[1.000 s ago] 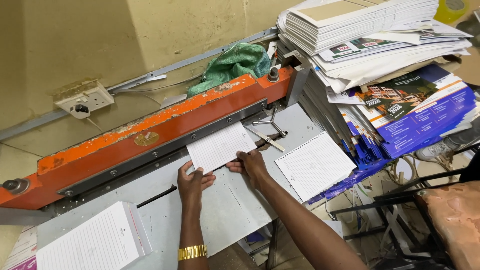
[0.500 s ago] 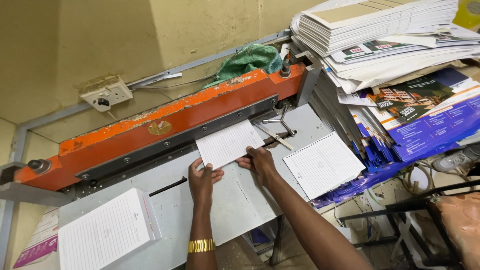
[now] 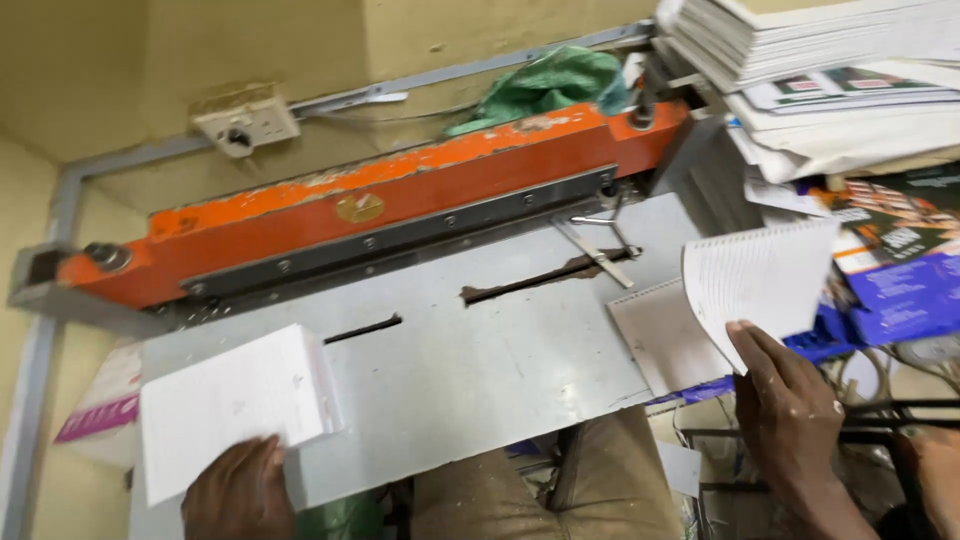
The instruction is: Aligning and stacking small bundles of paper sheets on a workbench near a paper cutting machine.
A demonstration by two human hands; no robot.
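Observation:
My right hand [image 3: 785, 400] grips a thin bunch of lined white sheets [image 3: 755, 285] and holds it tilted above a punched stack [image 3: 665, 335] lying at the right end of the grey metal table [image 3: 480, 370]. My left hand [image 3: 238, 490] rests on the near edge of a thick pile of white paper [image 3: 230, 405] at the table's left front. Behind the table runs the long orange punching machine [image 3: 370, 215] with its dark steel bar.
Tall stacks of printed booklets and paper [image 3: 830, 60] crowd the right side, with blue covers [image 3: 900, 290] below them. A green cloth [image 3: 545, 85] lies behind the machine. A wall socket [image 3: 245, 125] sits on the yellow wall. Two slots cut the table top.
Both hands have left the sheets under the orange bar. My right hand carried the sheets off to the right stack; my left hand moved down-left to the paper pile.

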